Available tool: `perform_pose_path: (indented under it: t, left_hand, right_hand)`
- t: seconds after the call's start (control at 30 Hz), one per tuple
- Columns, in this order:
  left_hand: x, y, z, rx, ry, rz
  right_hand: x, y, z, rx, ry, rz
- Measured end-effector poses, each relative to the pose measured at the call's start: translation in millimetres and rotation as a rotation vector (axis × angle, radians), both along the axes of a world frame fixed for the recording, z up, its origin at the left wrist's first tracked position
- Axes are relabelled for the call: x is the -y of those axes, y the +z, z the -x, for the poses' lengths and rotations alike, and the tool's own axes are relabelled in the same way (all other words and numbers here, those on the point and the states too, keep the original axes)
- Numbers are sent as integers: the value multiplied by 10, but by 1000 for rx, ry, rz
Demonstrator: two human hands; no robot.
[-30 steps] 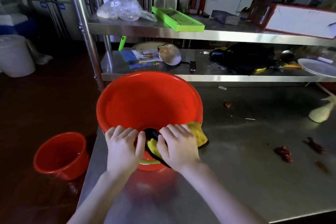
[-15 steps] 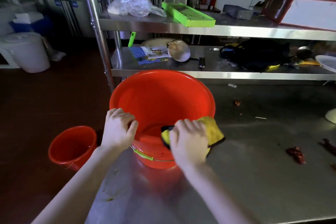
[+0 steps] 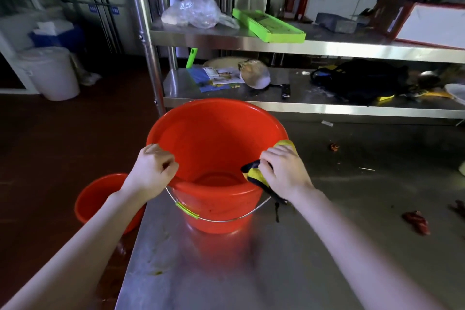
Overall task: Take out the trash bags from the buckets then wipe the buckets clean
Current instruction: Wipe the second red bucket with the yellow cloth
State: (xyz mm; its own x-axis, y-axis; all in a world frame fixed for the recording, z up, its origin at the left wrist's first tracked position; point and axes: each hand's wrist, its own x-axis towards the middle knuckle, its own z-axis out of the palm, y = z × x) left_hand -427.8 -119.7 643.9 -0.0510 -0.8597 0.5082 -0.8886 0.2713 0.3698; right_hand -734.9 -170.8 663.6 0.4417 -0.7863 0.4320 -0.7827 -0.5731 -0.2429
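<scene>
Stainless steel worktop [image 3: 327, 259], metal shelves [image 3: 276, 43] at twelve o'clock. Two red plastic buckets: near bucket [image 3: 214, 138] centre, floor bucket [image 3: 93, 199] at eight o'clock. Left hand [image 3: 151, 171] fingers grip the near rim; right hand [image 3: 284, 171] clutches one yellow cloth [image 3: 254, 175].

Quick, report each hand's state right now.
Left hand: grips the bucket rim.
Right hand: holds the cloth against the rim.

Upright red bucket [image 3: 214, 138], yellow cloth [image 3: 255, 176] over its right rim; second bucket [image 3: 92, 197] seemingly on floor [image 3: 50, 146].
</scene>
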Motion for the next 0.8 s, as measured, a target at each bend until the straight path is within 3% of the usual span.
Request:
perform_pose_path:
  t: [0.1,0.17,0.37,0.57,0.67,0.8]
  left_hand:
    - [-40,48,115,18,237,17]
    - [-195,-54,426,-24,310,28]
    - [-514,-230,815,-158,233,123]
    - [-287,-143,630,-155,204,118]
    - [-251,-142,591,-113,226,121]
    - [-204,-125,666,-66,294,125]
  right_hand:
    - [-334,-131,-418,165,-207,160]
    - [-584,-185,-735,171,-250,198]
    - [-764,-246,-778,85,-37,237]
    - [-1,11,-10,-33,119,49]
    - [229,9,209,-54,60,-75]
    - [-179,-121,-231,97,-164,68]
